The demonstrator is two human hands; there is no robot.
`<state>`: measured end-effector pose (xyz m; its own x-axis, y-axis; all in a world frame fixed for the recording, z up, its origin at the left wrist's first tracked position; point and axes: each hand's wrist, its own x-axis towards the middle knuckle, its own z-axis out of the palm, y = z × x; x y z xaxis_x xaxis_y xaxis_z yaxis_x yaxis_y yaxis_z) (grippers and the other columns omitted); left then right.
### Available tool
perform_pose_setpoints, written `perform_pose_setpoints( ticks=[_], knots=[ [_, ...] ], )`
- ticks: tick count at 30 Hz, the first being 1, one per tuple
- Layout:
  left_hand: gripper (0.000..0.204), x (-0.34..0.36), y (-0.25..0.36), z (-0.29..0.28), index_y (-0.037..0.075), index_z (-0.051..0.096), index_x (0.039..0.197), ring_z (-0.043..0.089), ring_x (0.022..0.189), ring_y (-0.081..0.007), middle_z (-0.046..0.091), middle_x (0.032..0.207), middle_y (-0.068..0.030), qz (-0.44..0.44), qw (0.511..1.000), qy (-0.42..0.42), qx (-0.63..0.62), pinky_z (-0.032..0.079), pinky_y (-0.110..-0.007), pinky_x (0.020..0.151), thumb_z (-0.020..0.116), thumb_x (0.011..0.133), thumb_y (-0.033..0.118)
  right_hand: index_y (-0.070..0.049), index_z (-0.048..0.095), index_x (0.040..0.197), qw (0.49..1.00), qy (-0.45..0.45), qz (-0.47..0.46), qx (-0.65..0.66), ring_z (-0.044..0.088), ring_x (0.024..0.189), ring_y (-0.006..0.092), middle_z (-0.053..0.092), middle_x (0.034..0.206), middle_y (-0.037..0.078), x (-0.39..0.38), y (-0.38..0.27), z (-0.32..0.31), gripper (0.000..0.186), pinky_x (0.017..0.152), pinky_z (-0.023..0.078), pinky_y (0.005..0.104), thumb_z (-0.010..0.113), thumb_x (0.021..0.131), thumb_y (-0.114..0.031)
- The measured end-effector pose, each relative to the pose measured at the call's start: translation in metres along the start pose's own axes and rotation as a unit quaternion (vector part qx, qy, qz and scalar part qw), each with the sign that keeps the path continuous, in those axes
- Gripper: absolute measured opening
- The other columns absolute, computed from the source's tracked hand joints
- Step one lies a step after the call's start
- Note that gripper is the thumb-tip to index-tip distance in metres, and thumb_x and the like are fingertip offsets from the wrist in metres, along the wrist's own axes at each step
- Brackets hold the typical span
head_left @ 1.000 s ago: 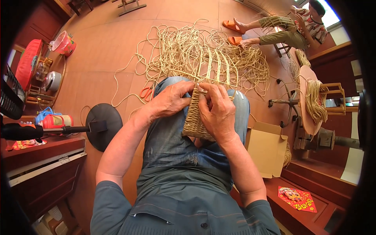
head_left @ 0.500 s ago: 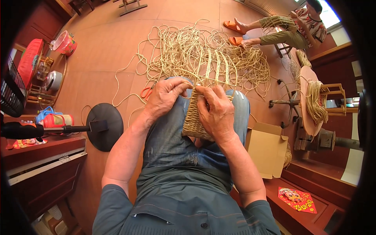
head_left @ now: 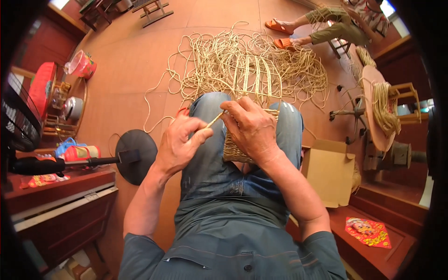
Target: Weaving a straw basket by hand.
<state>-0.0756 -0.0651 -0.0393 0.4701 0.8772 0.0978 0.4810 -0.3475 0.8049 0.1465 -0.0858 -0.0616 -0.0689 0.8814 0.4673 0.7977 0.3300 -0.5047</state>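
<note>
A woven straw piece rests between my thighs, its upper part covered by my right hand. Several pale strands extend from its top toward the rope pile. My left hand, left of the weave, is closed on a thin straw cord, which stretches up to my right fingers. My right hand lies over the weave's top corner with curled fingers, pinching the other end of that stretch of cord at the edge.
Tangled rope covers the floor ahead. A co-worker in orange sandals sits upper right. Right are a coil-draped board and cardboard box; left are a black round stand, red bucket and fan.
My left hand has pulled away from the weave, down and leftward, drawing out the cord. My right hand has shifted slightly toward the weave's left corner. The whole view has shifted a little.
</note>
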Motion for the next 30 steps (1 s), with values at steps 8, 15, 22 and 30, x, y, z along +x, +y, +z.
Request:
perform_pose_setpoints(
  ticks=[8,15,22,30],
  knots=[
    [0.035,-0.105,-0.145,-0.053,0.002,0.071,0.084,0.071,0.080,-0.0429,0.070,0.081,-0.0224,-0.272,0.931,-0.007,0.245,0.052,-0.051,0.069,0.077,0.095,0.034,-0.012,0.065,0.092,0.999,0.041,0.011,0.003,0.065,0.074,0.0297,0.060,0.082,0.006,-0.006,0.010,-0.001,0.020,0.067,0.051,0.0431,0.078,0.097,-0.026],
    [0.037,-0.353,-0.300,-0.119,0.006,0.084,0.101,0.076,0.104,-0.0445,0.078,0.107,-0.0245,-0.578,0.738,-0.143,0.318,0.059,-0.055,0.089,0.077,0.089,0.040,-0.005,0.063,0.089,0.984,0.015,0.082,0.155,0.062,0.073,0.0327,0.058,0.078,0.012,-0.006,0.011,-0.011,0.030,0.067,0.049,0.0442,0.071,0.105,-0.029],
    [0.030,-0.417,-0.309,-0.152,0.009,0.085,0.105,0.080,0.097,-0.0374,0.082,0.104,-0.0181,-0.698,0.622,0.046,0.352,0.062,-0.050,0.080,0.084,0.090,0.035,-0.010,0.066,0.097,0.775,-0.058,0.313,0.546,0.047,0.062,0.0017,0.056,0.074,-0.006,0.007,0.041,-0.039,0.043,0.054,0.038,0.0187,0.048,0.118,-0.042],
    [0.035,-0.226,-0.240,-0.108,0.003,0.072,0.116,0.073,0.095,-0.0236,0.075,0.095,-0.0112,-0.343,0.921,-0.007,0.183,0.057,-0.037,0.087,0.083,0.084,0.016,-0.006,0.066,0.104,0.726,-0.029,0.352,0.590,0.051,0.059,0.0047,0.060,0.077,-0.002,0.002,0.048,-0.053,0.044,0.051,0.040,0.0201,0.048,0.118,-0.043]
  ],
)
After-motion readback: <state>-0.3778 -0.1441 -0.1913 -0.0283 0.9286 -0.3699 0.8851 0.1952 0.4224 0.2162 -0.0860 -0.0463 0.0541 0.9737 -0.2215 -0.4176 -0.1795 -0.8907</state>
